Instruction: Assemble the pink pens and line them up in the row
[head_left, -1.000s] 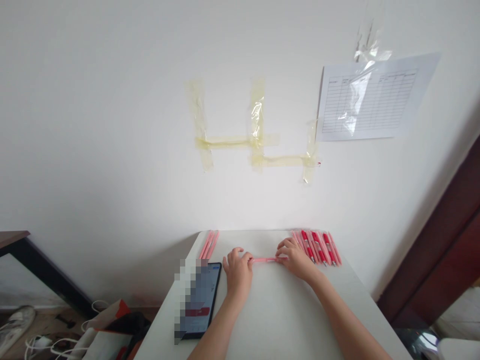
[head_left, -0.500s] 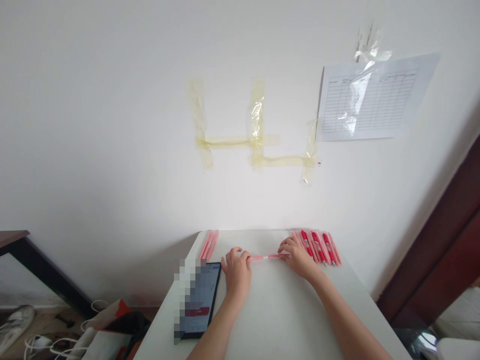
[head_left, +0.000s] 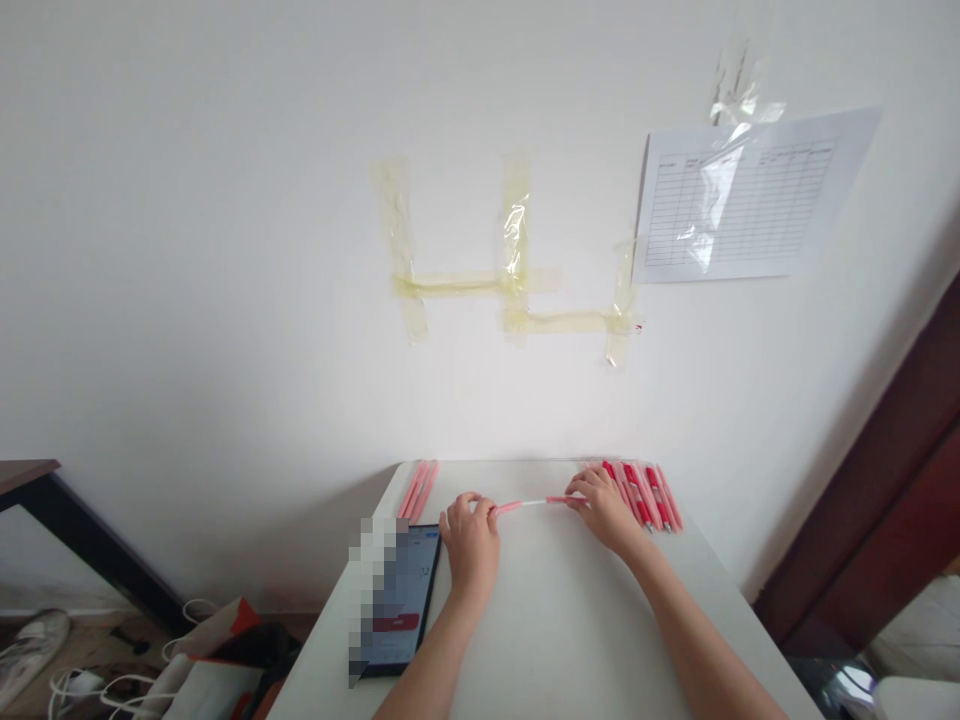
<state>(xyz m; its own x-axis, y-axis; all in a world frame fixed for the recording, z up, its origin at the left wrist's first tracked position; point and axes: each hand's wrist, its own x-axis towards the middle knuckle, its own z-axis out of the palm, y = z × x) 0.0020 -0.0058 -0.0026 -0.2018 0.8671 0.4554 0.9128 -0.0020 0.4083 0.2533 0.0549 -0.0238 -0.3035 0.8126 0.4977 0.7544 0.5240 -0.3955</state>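
Observation:
A slim pink pen [head_left: 508, 508] stretches between my hands over the white table, with a whitish section [head_left: 534, 502] showing between its two pink parts. My left hand [head_left: 472, 545] pinches the left part, its fingers curled. My right hand [head_left: 604, 510] is closed on the right-hand part [head_left: 559, 499], which is a darker pink. Whether the two parts are still joined, I cannot tell. Right beside my right hand lies a row of several pink and red pens [head_left: 652, 497], some partly hidden by it.
A phone [head_left: 401, 610] lies left of my left forearm, partly pixelated. Behind it are a few pink pens [head_left: 418, 490] at the table's [head_left: 555, 620] far left corner. The wall behind carries tape strips [head_left: 515, 230] and a taped paper sheet [head_left: 750, 210]. Bags [head_left: 217, 660] stand on the floor at left.
My right hand has moved slightly right and away from me, and the whitish section between the pen's pink parts has grown longer. The pen's left part now tilts up.

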